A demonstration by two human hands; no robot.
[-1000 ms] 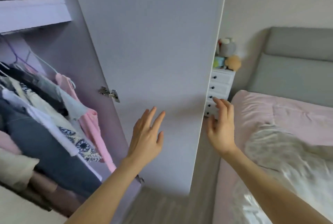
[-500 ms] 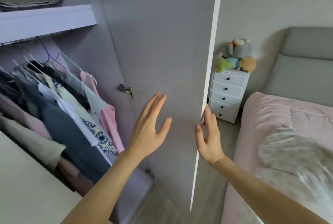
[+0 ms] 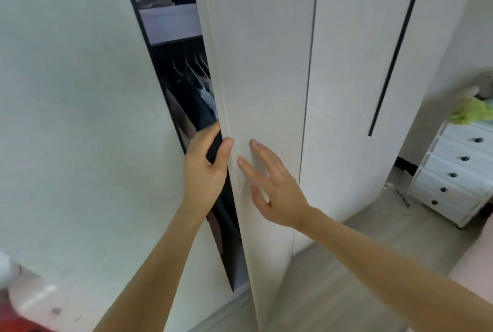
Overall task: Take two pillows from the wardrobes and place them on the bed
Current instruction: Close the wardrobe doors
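Note:
A white wardrobe door [image 3: 261, 70] stands almost closed, leaving a narrow dark gap that shows hanging clothes [image 3: 197, 99] and a shelf [image 3: 170, 24] with folded fabric above. My left hand [image 3: 206, 169] curls around the door's left edge, thumb on the front face. My right hand [image 3: 274, 185] rests flat on the door's front with fingers spread. No pillow is in view. A sliver of the pink bed [image 3: 477, 267] shows at the right edge.
Another white wardrobe door [image 3: 72, 118] fills the left side. More closed doors [image 3: 354, 65] continue to the right. A white chest of drawers [image 3: 456, 171] with a green plush toy [image 3: 470, 114] stands at the far right. Grey wood floor [image 3: 333, 278] lies below.
The door has swung from wide open to nearly closed. My left hand now grips its edge and my right hand moved onto its front. My view turned left, away from the bed.

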